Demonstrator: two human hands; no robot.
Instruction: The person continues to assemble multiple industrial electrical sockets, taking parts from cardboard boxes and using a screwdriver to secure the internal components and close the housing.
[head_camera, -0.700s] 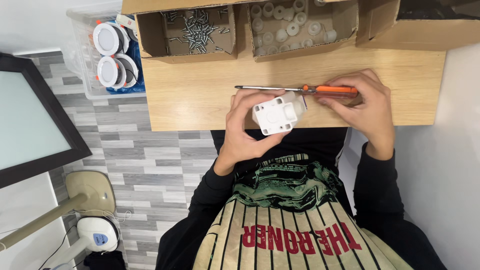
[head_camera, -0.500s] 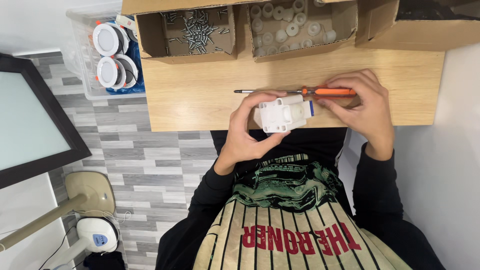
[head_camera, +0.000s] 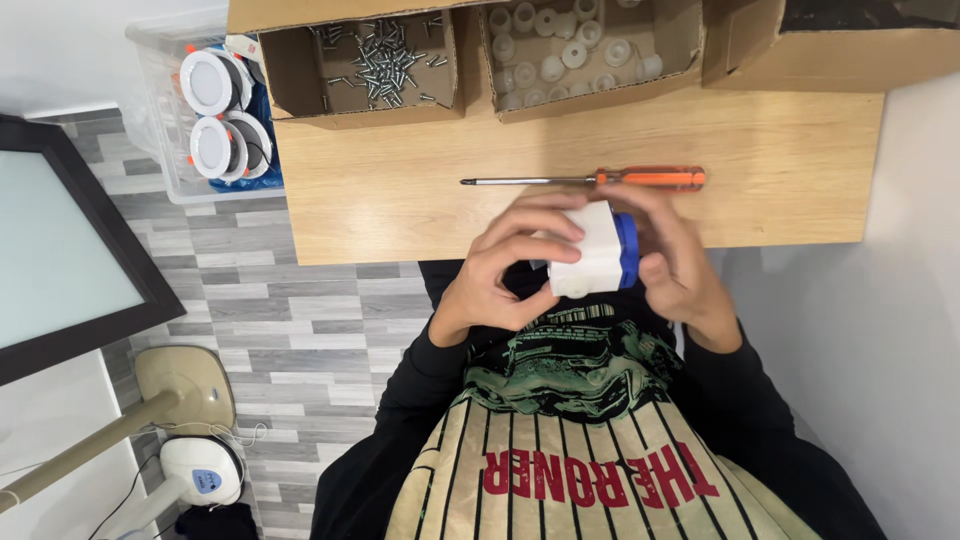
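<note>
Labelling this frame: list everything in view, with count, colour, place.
White plastic block with blue end: 1, held in both hands at the desk's near edge.
Orange-handled screwdriver: 1, lying on the light wooden desk.
Cardboard box of silver screws: 1, desk rear left.
Cardboard box of white plastic caps: 1, rear centre.
Closed cardboard box: 1, rear right.
Clear bin of round white lamps: 1, left of the desk.
Left hand: fingers on the block.
Right hand: fingers on its blue end.

Wooden table (head_camera: 400, 215) stands against a white wall to its right. Left of the table, grey wood-pattern tile floor (head_camera: 250, 340). Further left, a black-framed panel (head_camera: 60, 240); below it, a beige lamp base (head_camera: 185, 385). Lighting even.
</note>
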